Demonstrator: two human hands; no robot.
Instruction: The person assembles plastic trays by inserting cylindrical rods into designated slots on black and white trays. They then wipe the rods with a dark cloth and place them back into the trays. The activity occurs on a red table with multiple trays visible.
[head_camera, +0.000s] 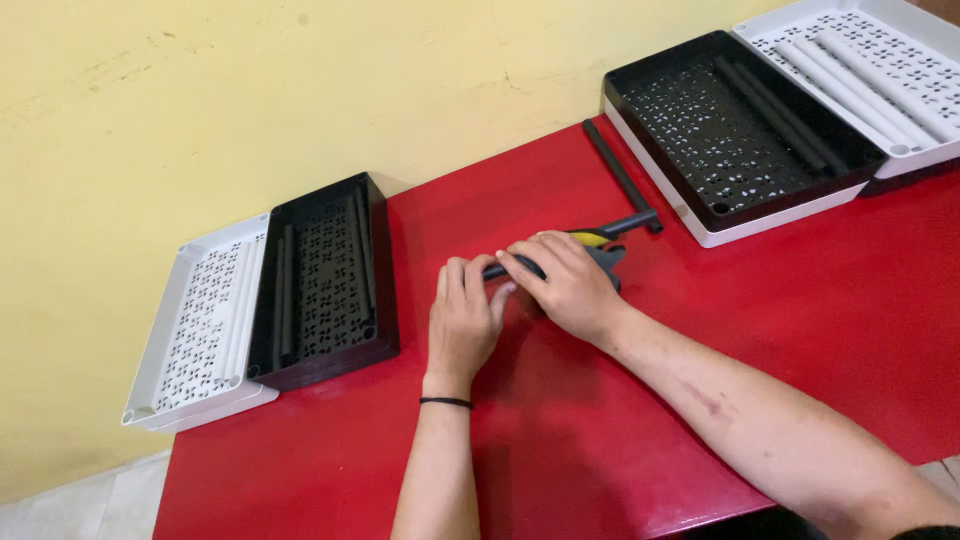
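My left hand (464, 318) rests on the red table (800, 330) with its fingers curled around the near end of a black tube (628, 224). My right hand (568, 282) lies over the same tube and covers a grey and yellow tool (598, 245), of which only a part shows past the fingers. The tube runs from under both hands toward the upper right. A second black tube (618, 172) lies loose on the table beyond it, touching its far end.
At the left edge a black perforated tray (322, 283) sits beside a white perforated tray (198, 325), both holding tubes. At the back right stand another black tray (745, 128) on a white one and a white tray (865, 70) with white tubes. A yellow wall (250, 90) borders the table.
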